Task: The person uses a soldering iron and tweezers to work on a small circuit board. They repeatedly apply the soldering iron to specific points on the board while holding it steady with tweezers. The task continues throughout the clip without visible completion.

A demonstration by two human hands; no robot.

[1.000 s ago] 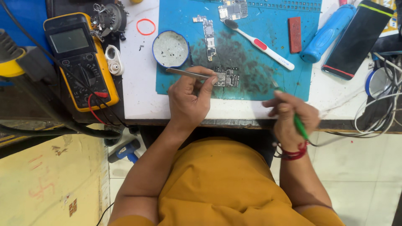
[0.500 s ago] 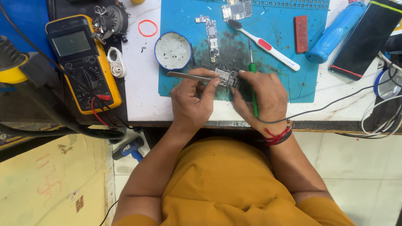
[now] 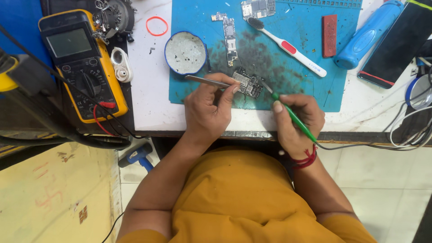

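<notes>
Both hands down on the small circuit board (image 3: 248, 84) at the near edge of the blue mat (image 3: 310, 90).

Left hand (image 3: 208, 110) is closed around metal tweezers (image 3: 208, 81), their tips touching the board's left edge; right hand (image 3: 298, 120) grips a green-handled soldering iron (image 3: 292, 116) like a pen, its tip meeting the board's right side, its cord running off to the right. Just beyond the board lies a narrow board strip (image 3: 230, 38), with a round blue-rimmed dish (image 3: 185, 52) to its left and a white toothbrush (image 3: 288, 46) slanting to its right. Further out: a red block (image 3: 329, 29), a blue cylinder (image 3: 369, 33), a dark phone (image 3: 398, 45), a red rubber band (image 3: 156, 25). Far left, a yellow multimeter (image 3: 83, 63) sits well apart.
</notes>
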